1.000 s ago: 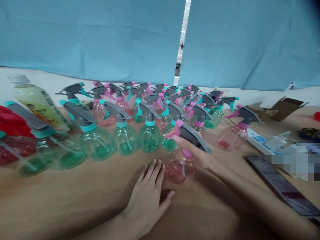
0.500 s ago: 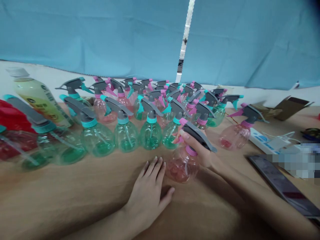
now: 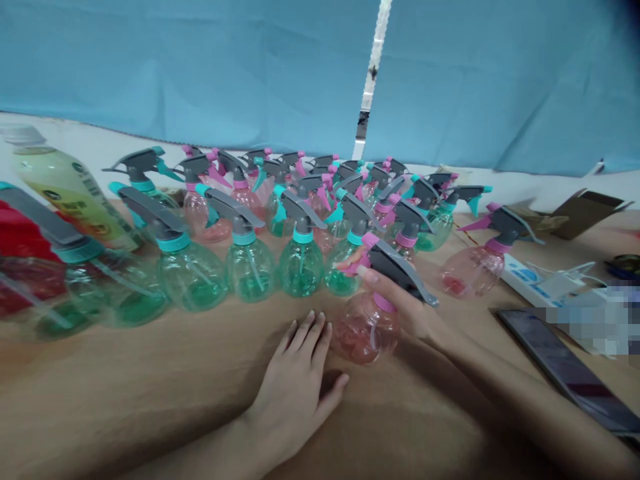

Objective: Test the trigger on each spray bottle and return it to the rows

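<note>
The pink bottle (image 3: 365, 333) is at the middle of the near counter (image 3: 200, 373), a little to the right; I cannot tell if its base touches the wood-coloured surface. It is of thin, clear plastic, round like a small melon, with a smooth pink collar and a long grey head, ridged and curved, which has a pink nozzle. The right grip (image 3: 405, 307) is closed around its neck and trigger, the thumb on the near side and fingertips on the far side. The left grip (image 3: 295, 380) holds nothing; it lies palm down on the counter, fingers stretched and thumb apart, its fingertips just beside the round wall of the pink bottle.

Behind them there is a row of green bottles (image 3: 301, 267), also rounded and transparent, with turquoise collars and thin pale tubes inside. Farther back, pink and green ones stand crowded together. To the right I see another pink one, a flat phone (image 3: 565, 367) with a glossy dark face, a white power strip (image 3: 530, 281) and an open box (image 3: 593, 215) of brown cardboard. At left stands a tall, labelled bottle with a white cap. Blue cloth (image 3: 225, 80), softly creased, covers the wall.
</note>
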`<state>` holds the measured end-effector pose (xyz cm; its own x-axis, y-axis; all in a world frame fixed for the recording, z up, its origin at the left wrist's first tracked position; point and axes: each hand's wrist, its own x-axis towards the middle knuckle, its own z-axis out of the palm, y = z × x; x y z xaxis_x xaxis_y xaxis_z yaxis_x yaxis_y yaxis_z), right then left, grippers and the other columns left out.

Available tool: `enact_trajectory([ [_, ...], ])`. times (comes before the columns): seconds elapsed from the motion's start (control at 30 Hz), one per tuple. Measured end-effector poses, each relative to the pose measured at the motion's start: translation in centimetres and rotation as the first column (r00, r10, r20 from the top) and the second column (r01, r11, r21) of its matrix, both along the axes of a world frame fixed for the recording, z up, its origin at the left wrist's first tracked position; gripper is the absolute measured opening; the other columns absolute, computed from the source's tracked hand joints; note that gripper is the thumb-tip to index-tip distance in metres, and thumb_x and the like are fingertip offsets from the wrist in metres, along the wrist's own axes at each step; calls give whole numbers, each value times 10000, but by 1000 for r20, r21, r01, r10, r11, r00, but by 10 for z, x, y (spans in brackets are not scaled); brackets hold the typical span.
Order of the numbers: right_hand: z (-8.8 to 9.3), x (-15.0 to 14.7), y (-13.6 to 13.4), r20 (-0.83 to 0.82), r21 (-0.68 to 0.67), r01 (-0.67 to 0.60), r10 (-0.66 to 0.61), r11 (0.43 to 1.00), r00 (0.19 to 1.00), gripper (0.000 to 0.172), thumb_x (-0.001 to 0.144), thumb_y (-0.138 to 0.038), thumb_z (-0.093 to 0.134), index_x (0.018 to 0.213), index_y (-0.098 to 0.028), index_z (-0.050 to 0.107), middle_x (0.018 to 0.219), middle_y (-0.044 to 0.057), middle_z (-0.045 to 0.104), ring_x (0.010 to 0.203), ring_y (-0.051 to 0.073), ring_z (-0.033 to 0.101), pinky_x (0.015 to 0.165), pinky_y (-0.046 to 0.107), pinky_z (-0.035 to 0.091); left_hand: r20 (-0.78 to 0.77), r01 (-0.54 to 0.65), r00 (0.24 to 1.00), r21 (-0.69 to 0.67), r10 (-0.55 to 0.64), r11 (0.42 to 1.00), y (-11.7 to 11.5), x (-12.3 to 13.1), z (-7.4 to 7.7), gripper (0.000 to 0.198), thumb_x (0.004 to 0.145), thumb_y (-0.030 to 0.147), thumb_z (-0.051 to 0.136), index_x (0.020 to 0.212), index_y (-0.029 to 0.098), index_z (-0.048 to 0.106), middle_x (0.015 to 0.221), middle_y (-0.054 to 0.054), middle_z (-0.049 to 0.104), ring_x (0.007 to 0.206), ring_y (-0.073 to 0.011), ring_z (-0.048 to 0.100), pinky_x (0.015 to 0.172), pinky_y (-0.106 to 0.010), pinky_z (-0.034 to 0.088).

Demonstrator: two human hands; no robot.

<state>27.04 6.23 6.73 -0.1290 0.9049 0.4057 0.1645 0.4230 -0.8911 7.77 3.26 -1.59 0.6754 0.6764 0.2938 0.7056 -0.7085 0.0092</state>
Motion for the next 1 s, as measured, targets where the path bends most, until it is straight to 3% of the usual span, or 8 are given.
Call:
enact_trajectory([
  [0.1,-2,-2,0,-61,-21,-13,12,1000,998,166,852,-401,586,888,-245,632,880,7,650,889,186,603,852,347,456,-2,10,1000,-16,-10,1000,0,0,1,573,888,435,497,1298,35,491,1394,-205,457,1297,-332,407,1030,-495,368],
  [0.2,-4,-2,0,-82,-10,-27,26,1000,996,176,854,-395,593,942,-253,647,974,12,659,947,188,599,891,352,438,9,20,1000,-25,-20,999,0,0,2,562,885,424,510,1306,52,485,1405,-193,447,1307,-331,391,1036,-488,365],
  [0.53,-4,-1,-1,-55,-4,-19,18,1000,998,203,865,-361,589,1041,-281,649,1057,-3,652,913,177,617,790,312,467,-7,16,1000,-42,-16,999,-1,2,3,570,887,416,519,1316,43,478,1407,-199,442,1296,-340,403,1026,-503,374],
  [0.77,-5,1,0,-68,-3,-43,42,999,997,122,857,-347,589,924,-253,633,1086,10,642,949,181,613,793,309,482,4,21,1000,-31,-21,999,0,1,2,565,887,418,513,1310,46,481,1402,-200,449,1295,-343,403,1027,-501,369],
  [1.0,-5,2,-1,-67,-27,-61,60,998,996,218,870,-338,568,1077,-292,621,1104,7,633,983,187,601,814,329,489,0,23,1000,-21,-23,1000,0,1,2,563,894,418,497,1315,44,474,1394,-200,458,1289,-339,411,1016,-504,378],
])
